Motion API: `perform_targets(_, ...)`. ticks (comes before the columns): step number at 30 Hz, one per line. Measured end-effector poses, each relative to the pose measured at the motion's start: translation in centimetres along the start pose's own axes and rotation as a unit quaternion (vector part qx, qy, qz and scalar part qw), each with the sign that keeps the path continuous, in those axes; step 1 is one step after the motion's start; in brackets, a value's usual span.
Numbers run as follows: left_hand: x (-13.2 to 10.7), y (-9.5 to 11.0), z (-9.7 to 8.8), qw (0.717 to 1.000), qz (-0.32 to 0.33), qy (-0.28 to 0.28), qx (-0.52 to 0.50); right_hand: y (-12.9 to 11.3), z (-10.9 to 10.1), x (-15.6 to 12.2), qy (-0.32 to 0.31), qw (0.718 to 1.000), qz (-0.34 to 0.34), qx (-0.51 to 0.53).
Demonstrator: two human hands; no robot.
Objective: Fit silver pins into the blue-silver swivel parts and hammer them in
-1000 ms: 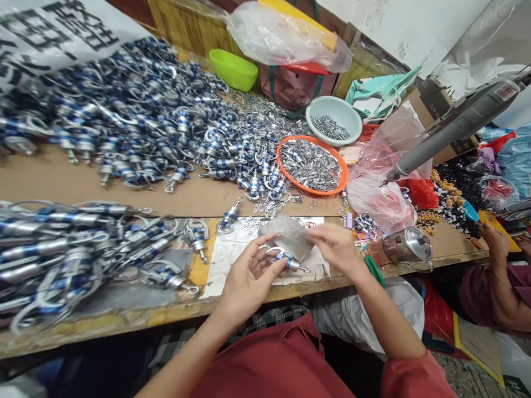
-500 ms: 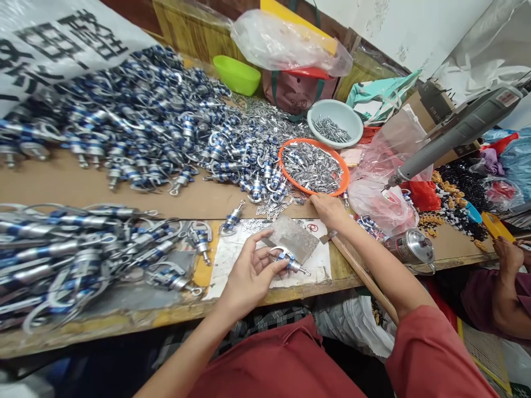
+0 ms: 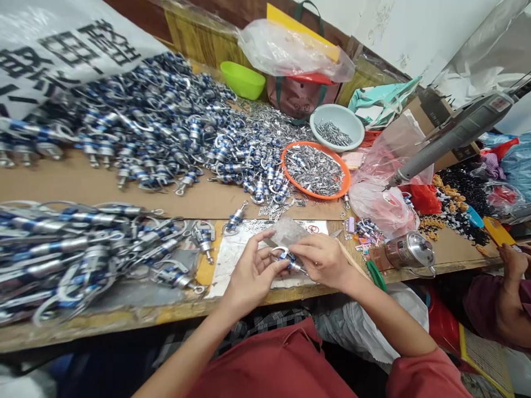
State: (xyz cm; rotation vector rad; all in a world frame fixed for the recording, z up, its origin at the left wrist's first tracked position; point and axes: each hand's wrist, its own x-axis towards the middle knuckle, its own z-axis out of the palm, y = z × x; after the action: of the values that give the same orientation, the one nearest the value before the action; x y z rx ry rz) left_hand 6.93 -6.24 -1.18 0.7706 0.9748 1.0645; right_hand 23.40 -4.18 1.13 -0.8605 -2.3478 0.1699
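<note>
My left hand (image 3: 254, 271) is closed on a small blue-and-silver metal fitting (image 3: 284, 254) with a curved silver lever, gripping it between thumb and fingers. Against its right side, my right hand (image 3: 326, 258) is pinched; whatever lies in its fingertips is hidden. Behind the fitting stands a grey metal block (image 3: 286, 229) on a white sheet (image 3: 224, 265). Another such fitting lies at the sheet's back left corner.
Piles of similar fittings (image 3: 157, 121) cover the left and back. An orange basket (image 3: 348, 179) holds small metal plates; a pale bowl (image 3: 317, 138) holds pins. A powered screwdriver (image 3: 452, 138) hangs at right, above a metal mug (image 3: 409, 251). Another person's hand (image 3: 513, 260) is far right.
My right hand has moved from the front of the orange basket down and toward me, to the fitting in my left hand. My left hand still holds that fitting.
</note>
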Motion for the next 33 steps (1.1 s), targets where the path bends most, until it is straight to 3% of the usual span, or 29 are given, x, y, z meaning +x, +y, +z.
perform_targets(3,0.0,-0.1,-0.1,1.0,-0.001,-0.005,0.001,0.1,-0.5,-0.2,-0.04,0.999,0.016,-0.024)
perform_targets(8,-0.1,-0.2,-0.1,1.0,0.003,-0.011,0.003,0.2,-2.5,0.6,-0.162,0.984,0.07,-0.022)
perform_targets(12,-0.1,0.0,0.0,1.0,0.005,-0.007,-0.001,-0.2,-1.6,1.9,-0.197,0.974,0.115,0.01)
perform_targets(17,-0.2,0.2,0.2,1.0,-0.003,-0.011,0.0,-0.5,0.1,2.3,-0.156,0.974,0.158,0.034)
perform_targets(20,-0.3,0.1,0.1,1.0,-0.001,-0.006,0.005,-0.2,-0.9,0.5,-0.036,0.979,0.193,0.049)
perform_targets(22,-0.3,0.0,0.0,1.0,-0.002,-0.006,0.006,0.3,-2.4,-1.8,0.034,0.965,0.259,-0.008)
perform_targets(23,-0.3,-0.1,0.0,1.0,-0.002,-0.007,0.006,0.7,-3.1,-3.1,0.034,0.952,0.299,-0.058)
perform_targets(25,-0.2,-0.1,0.0,1.0,0.0,-0.007,0.003,1.5,-4.1,-5.7,-0.047,0.921,0.36,-0.142)
perform_targets(28,-0.2,-0.1,0.0,1.0,0.002,-0.001,0.001,2.3,-4.3,-8.3,-0.144,0.895,0.395,-0.151)
perform_targets(31,-0.1,-0.2,0.1,1.0,0.001,-0.002,-0.002,1.6,-3.9,-8.2,-0.079,0.915,0.38,-0.111)
perform_targets(33,-0.1,-0.2,0.1,1.0,0.0,-0.005,-0.005,0.3,-3.8,-7.0,-0.022,0.941,0.324,-0.094)
